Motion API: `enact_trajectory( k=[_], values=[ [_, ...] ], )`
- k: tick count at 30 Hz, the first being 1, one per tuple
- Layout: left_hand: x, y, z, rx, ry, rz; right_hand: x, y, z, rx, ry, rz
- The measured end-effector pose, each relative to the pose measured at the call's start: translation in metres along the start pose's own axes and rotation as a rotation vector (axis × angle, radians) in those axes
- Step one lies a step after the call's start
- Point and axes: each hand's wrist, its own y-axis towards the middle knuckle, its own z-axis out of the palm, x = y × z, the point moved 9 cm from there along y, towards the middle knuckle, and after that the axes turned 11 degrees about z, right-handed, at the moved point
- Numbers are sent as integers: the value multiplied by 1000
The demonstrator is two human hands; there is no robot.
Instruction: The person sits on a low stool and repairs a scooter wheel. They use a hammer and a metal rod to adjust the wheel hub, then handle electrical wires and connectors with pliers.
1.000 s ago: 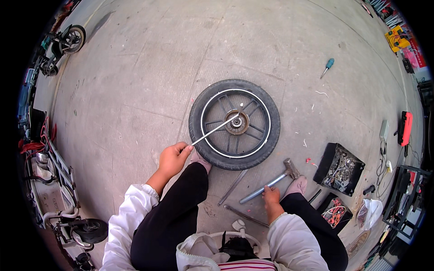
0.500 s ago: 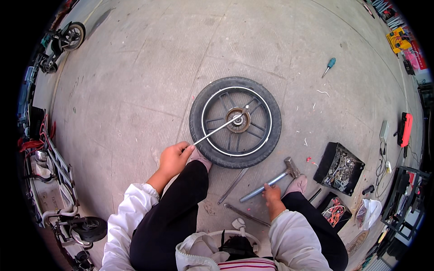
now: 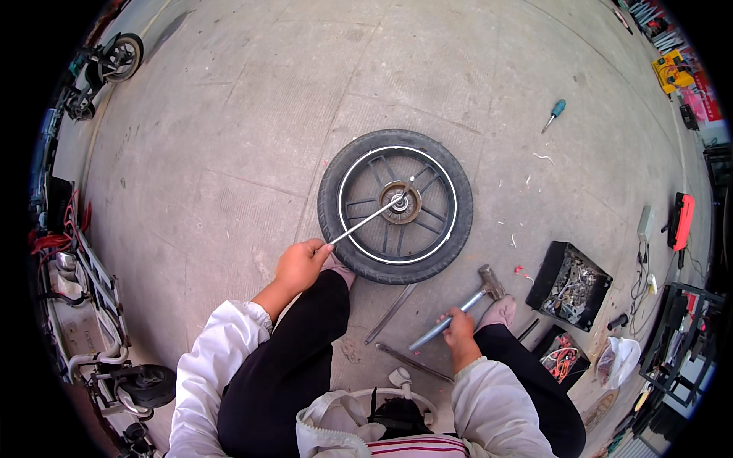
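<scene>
A black spoked wheel with tyre (image 3: 450,198) lies flat on the concrete floor (image 3: 244,130). My left hand (image 3: 301,265) grips a long thin steel rod (image 3: 356,227), whose far end lies over the rusty hub (image 3: 387,211) at the wheel's centre. My right hand (image 3: 460,334) holds the metal handle of a hammer (image 3: 489,281), low beside my right leg. Two metal bars (image 3: 389,313) lie on the floor below the wheel, between my legs.
A screwdriver (image 3: 554,114) lies beyond the wheel to the right. Two black bins (image 3: 551,266) with small parts and wires, a plastic bag (image 3: 618,359), a red tool (image 3: 681,221) and a rack (image 3: 679,343) line the right. Scooters and frames (image 3: 114,61) stand along the left.
My left hand has shifted slightly right and upward with the rod. My right hand stays on the hammer, whose handle end has moved slightly downward.
</scene>
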Motion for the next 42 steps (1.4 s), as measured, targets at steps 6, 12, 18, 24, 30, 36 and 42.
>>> enact_trajectory(
  k=[6, 12, 18, 24, 30, 36, 42],
  values=[
    [6, 2, 2, -13, -29, 23, 38, -37, -3, -73, 61, -114],
    [-5, -2, -9, -37, -16, 22, 50, -100, 16, 39, 25, -203],
    [-12, -8, -20, -49, 9, 3, 103, -173, 78, 255, -206, -460],
    [-18, -7, -25, -34, 90, 41, 137, -216, 124, 254, -502, -716],
    [-3, -9, -12, -24, 203, 79, 151, -274, 172, 435, -614, -778],
    [0, -10, -6, -49, 269, 154, 140, -261, 188, 481, -594, -671],
    [-4, -12, -7, -44, 308, 172, 138, -242, 196, 401, -786, -754]
  ],
)
